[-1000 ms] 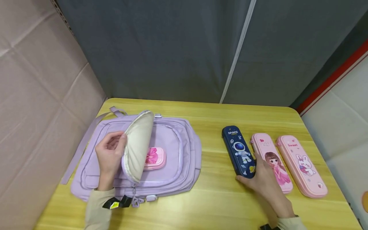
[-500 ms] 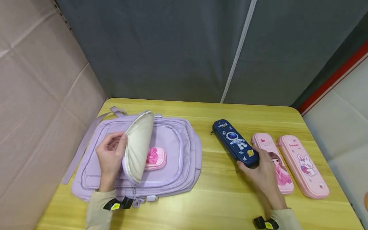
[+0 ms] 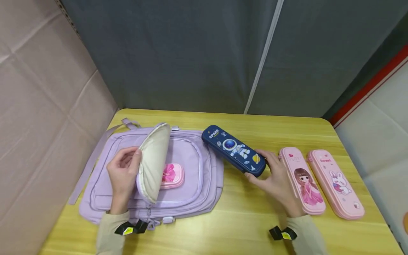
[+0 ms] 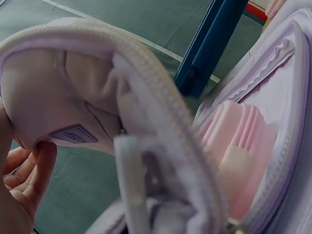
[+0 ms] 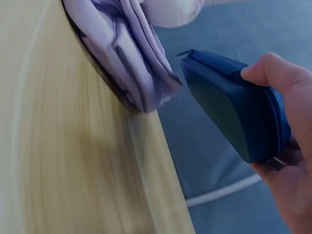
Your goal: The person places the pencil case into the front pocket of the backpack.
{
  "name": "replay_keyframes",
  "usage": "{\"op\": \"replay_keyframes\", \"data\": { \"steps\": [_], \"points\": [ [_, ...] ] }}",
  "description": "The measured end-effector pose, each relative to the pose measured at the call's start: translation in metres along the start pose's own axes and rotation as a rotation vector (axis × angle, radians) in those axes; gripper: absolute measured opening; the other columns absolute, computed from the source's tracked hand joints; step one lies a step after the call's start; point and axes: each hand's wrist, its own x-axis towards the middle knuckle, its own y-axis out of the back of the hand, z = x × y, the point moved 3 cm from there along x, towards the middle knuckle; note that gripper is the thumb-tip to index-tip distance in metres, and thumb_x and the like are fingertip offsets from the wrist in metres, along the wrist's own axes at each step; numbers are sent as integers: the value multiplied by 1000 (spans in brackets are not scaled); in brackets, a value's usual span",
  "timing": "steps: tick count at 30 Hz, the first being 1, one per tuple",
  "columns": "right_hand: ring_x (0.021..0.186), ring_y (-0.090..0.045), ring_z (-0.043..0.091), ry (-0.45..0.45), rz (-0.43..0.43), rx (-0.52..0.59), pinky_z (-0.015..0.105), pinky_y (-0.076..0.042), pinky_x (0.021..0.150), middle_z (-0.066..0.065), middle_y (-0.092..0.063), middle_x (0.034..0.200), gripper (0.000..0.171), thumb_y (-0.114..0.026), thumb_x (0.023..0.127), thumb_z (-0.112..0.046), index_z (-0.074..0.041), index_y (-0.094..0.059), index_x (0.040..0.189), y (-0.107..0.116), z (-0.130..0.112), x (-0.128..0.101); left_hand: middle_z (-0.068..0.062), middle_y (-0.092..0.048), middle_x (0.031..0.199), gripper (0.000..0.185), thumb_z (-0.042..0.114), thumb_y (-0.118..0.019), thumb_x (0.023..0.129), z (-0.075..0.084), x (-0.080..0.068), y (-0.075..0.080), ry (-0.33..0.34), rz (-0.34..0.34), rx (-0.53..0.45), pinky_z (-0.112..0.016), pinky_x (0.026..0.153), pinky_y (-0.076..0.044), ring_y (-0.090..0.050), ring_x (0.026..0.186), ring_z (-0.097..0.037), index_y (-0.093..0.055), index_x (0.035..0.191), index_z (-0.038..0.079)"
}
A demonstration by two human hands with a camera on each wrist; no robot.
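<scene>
The left hand [image 3: 122,173] pinches the edge of the backpack's front pocket flap [image 3: 156,159] and keeps it folded back, pale lining outward. The lilac backpack [image 3: 213,191] lies flat on the table. Inside the open pocket sits a pink pencil case [image 3: 173,177], partly hidden by the flap; its zipped side shows in the left wrist view. My right hand [image 3: 277,179] grips the near end of a dark blue pencil case [image 3: 234,150] printed with an astronaut. In the right wrist view this blue case [image 5: 229,107] is raised off the table, its far end near the backpack.
Two more pink pencil cases lie at the right of the wooden table [image 3: 236,226]: one with a doll picture [image 3: 302,180], the other with a rabbit [image 3: 336,184]. A grey curtain [image 3: 178,56] hangs behind the table. A light quilted wall [image 3: 47,117] stands at the left.
The right hand has lifted the blue pencil case and carried it left until its far end overlaps the backpack's right edge in the head view. The left hand stays still on the flap.
</scene>
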Motion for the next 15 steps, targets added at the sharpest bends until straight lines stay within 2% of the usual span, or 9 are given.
{"op": "replay_keyframes", "data": {
  "steps": [5, 9, 15],
  "points": [
    [120, -59, 23, 46, -140, 57, 27, -52, 103, 9, -61, 134, 78, -92, 70, -16, -10, -56, 139, -21, -10, 12, 6, -73, 79, 15, -8, -67, 89, 4, -1, 0, -3, -3, 7, -12, 71, -58, -69, 72, -5, -68, 98, -20],
    [122, -59, 22, 89, -226, 109, 45, -54, 104, 6, -60, 135, 77, -91, 72, -18, -11, -55, 139, -38, -16, 22, 6, -74, 80, 15, -8, -67, 89, 6, -2, -2, -6, -4, 7, -12, 72, -58, -70, 72, -4, -68, 98, -20],
    [122, -60, 25, 170, -287, 131, 48, -54, 104, 8, -62, 134, 77, -91, 70, -23, -8, -57, 138, -55, -24, 37, 5, -74, 82, 15, -9, -66, 90, 7, -3, -5, -14, -19, -22, -13, 73, -58, -70, 74, -5, -67, 99, -21]
  ]
}}
